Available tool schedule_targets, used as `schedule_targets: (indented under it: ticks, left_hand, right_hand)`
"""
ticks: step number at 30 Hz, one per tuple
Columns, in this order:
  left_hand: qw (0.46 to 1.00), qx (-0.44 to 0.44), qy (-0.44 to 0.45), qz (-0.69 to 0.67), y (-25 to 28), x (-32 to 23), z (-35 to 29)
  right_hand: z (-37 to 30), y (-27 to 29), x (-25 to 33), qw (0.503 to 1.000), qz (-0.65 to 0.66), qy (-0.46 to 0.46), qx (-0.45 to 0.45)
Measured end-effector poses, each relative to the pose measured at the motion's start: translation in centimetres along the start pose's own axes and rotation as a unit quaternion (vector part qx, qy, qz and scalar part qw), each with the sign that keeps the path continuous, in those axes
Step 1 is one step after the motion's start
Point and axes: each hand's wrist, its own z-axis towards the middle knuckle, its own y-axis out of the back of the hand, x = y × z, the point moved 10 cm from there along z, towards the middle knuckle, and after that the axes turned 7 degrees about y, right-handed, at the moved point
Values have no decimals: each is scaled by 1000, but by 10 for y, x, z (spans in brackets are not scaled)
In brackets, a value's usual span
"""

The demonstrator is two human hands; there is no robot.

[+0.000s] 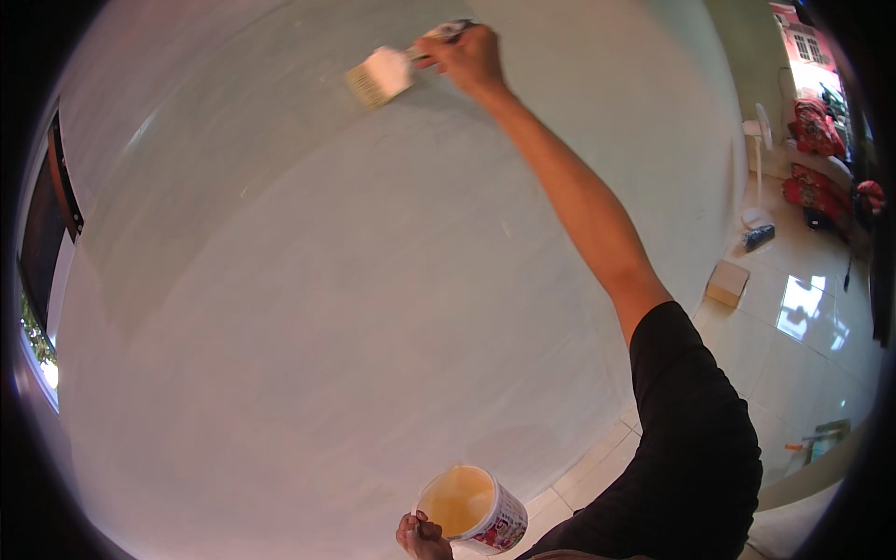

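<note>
My right hand (471,63) is stretched far up and closed around the handle of a wide paintbrush (381,77). The brush's pale, flat head points left and its bristles are at the wall (355,308); whether they press on it I cannot tell. Near the lower edge, my left hand (424,539) grips a white printed bucket (505,525) at its rim or handle. Yellowish liquid (457,499) shows inside the tilted-looking bucket. Greyish-green patches and paler areas mark the wall's surface around the brush.
Along the right stand a white pedestal fan (759,168), a dark blue object (759,237) and a small brown box (727,283) on the glossy tiled floor (775,373). Red patterned furniture (817,187) lies beyond. A dark-framed window opening (47,233) is at far left.
</note>
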Motion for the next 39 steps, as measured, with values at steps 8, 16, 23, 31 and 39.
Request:
schedule_targets:
  ticks: [8,16,23,31,39]
  left_hand:
    - [997,69,28,-2,-31,3,-2]
    - [997,56,49,3,-47,-5,3]
    - [984,111,-112,83,-45,-29,-1]
    - [990,20,139,-26,-29,14,-8]
    - [985,12,160,-60,-9,28,-9]
  right_hand:
    - [41,144,14,916,-372,124,-82]
    - [28,85,9,862,-485,141,-43]
    - [31,65,35,929,-340,143,-25]
    - [26,68,14,868,-482,122,5]
    - [-42,-77,96,910,-332,249,2]
